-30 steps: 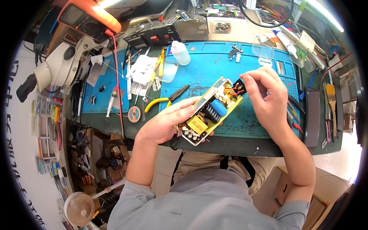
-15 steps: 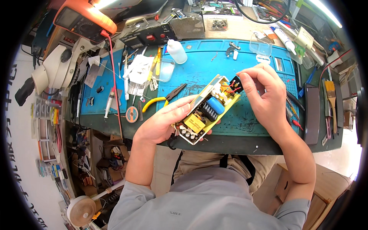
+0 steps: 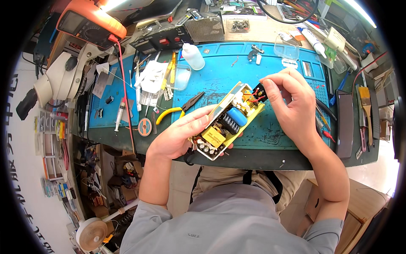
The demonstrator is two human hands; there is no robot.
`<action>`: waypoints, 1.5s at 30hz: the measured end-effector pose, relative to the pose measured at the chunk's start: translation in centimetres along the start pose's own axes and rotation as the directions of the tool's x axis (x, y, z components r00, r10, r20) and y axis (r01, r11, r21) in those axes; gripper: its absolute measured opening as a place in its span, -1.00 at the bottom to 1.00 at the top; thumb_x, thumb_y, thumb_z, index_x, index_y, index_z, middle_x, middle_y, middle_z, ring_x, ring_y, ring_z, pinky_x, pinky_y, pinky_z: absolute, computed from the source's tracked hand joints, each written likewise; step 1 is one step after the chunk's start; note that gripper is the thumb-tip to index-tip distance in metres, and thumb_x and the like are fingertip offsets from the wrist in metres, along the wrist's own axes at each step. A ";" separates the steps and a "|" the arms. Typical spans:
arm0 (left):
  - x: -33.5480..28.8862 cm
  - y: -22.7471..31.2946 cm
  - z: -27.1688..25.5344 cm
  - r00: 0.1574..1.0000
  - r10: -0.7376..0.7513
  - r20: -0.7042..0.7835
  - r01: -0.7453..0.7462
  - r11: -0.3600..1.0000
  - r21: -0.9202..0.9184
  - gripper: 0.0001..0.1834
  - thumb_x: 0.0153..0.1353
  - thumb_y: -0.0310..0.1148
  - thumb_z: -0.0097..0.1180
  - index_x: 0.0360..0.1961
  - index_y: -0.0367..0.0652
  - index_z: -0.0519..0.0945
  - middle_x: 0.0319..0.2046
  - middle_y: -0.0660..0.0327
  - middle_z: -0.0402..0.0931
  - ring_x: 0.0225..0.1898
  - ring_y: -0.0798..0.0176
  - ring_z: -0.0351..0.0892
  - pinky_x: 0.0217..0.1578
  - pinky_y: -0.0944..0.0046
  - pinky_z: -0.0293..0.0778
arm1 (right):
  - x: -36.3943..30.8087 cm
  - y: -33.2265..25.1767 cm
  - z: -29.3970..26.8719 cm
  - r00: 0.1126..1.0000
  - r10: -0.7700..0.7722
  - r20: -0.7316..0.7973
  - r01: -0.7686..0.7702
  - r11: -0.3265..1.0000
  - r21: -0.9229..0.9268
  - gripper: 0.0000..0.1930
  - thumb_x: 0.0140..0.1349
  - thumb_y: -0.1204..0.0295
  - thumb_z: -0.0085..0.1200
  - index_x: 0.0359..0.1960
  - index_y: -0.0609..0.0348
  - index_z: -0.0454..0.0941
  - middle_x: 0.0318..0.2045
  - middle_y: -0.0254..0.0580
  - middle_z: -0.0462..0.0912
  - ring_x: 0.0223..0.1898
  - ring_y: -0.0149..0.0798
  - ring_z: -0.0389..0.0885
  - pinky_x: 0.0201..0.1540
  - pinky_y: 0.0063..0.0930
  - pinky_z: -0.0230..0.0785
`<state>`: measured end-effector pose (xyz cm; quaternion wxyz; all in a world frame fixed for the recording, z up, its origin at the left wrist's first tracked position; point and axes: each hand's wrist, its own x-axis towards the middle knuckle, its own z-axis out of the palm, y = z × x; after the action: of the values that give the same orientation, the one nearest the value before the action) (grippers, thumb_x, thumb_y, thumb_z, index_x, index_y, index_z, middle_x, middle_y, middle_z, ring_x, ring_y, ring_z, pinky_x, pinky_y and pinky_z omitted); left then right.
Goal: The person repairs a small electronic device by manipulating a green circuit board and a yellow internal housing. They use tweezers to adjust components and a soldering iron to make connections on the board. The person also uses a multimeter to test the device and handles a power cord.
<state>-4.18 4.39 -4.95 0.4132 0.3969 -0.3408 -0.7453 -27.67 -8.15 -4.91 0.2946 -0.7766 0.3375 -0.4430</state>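
Observation:
My left hand (image 3: 179, 133) is closed around the lower end of an opened power adapter (image 3: 236, 134), holding it tilted above the bench. Inside its pale casing show a blue cylindrical capacitor (image 3: 237, 116), a yellow taped transformer (image 3: 214, 137) and several silver-topped round parts (image 3: 207, 149). At the adapter's upper end is a black socket (image 3: 258, 90) with short red wires. My right hand (image 3: 292, 106) pinches this socket's edge between thumb and forefinger; the fingertips partly cover it. Yellow-handled pliers (image 3: 182, 109) lie just beyond my left hand.
A blue work mat (image 3: 228, 72) covers the bench. On it stand a white squeeze bottle (image 3: 193, 57) and a clear plastic box (image 3: 182, 77). A solder wick spool (image 3: 144, 127) and a syringe (image 3: 120, 114) lie left; a brush (image 3: 364, 101) lies right. An orange multimeter (image 3: 91, 23) is far left.
The view has shifted very slightly. Both hands and the power adapter keep nearly the same position, with the right fingers still at the black socket.

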 end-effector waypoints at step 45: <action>-0.1 -0.5 -0.1 0.998 0.054 -0.017 -0.054 0.998 0.017 0.00 0.34 0.12 0.21 0.51 -0.35 0.06 0.26 -0.32 0.43 0.19 -0.21 0.61 -0.02 -0.12 0.71 | 0.1 0.5 0.0 0.999 -0.037 -0.014 0.037 0.999 -0.028 -0.91 0.29 0.45 0.26 -0.33 0.21 0.69 -0.47 -0.27 0.55 -0.47 -0.32 0.48 -0.40 -0.44 0.36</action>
<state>-4.24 4.63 -5.36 0.4330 0.3973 -0.3539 -0.7276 -27.76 -8.50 -5.26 0.2730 -0.7834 0.3314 -0.4494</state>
